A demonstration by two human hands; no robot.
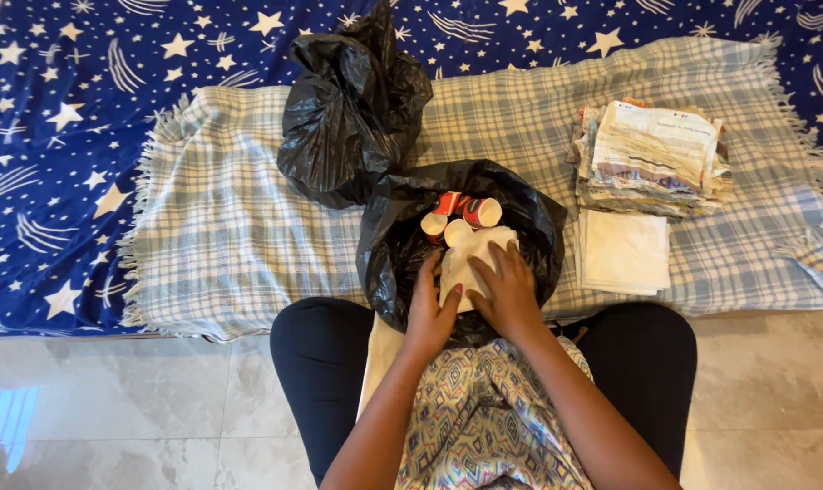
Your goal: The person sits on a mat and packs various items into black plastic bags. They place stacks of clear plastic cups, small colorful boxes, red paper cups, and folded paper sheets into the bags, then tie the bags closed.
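An open black plastic bag [529, 222] rests at the bed's edge between my knees. Inside it lie several red-and-white paper cups [470, 210] and a white folded packet [470, 257]. My left hand [429, 308] and my right hand [507, 290] both reach into the bag's mouth and press on the white packet, left hand on its left edge, right hand flat on top. Fingers of both hands are wrapped or laid on it.
A second, knotted black bag [352, 109] sits behind the open one on a pale checked blanket [221, 227]. A stack of papers [652, 154] and white sheets [625, 252] lie to the right. Blue star-patterned bedsheet [57, 109] beneath; tiled floor [121, 399] below.
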